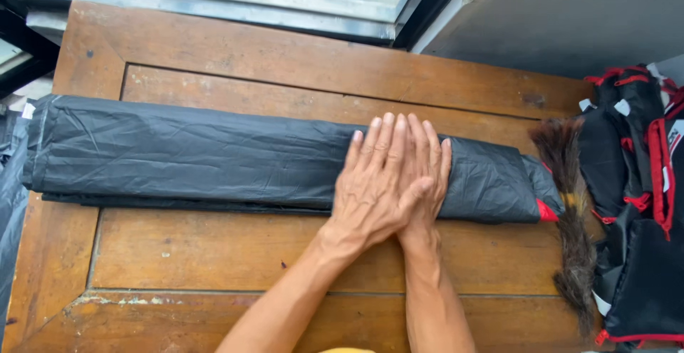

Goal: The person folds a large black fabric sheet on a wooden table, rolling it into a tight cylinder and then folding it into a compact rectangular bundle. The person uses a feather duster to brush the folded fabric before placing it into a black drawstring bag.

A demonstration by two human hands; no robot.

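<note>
Thin black plastic sheeting (214,157), folded long, faintly glossy and finely crinkled. Worn brown wood on the bench (214,253), scuffed, matt, paint flaking at one edge. Coarse, bristly brown fibres on the brush (570,217). Black bags (641,182) with red trim, smooth, slightly shiny.

One view only, head cam, so no second view shares anything. You're looking steeply down, nearly overhead, at the wooden table (214,253) from its near edge, facing the window frame (214,0) along the top. Close range: your forearms enter from the bottom centre, and the left hand (374,189) laid over the right hand (427,175) sits about mid-frame. The table fills most of the frame; its left and right ends get cropped.
</note>
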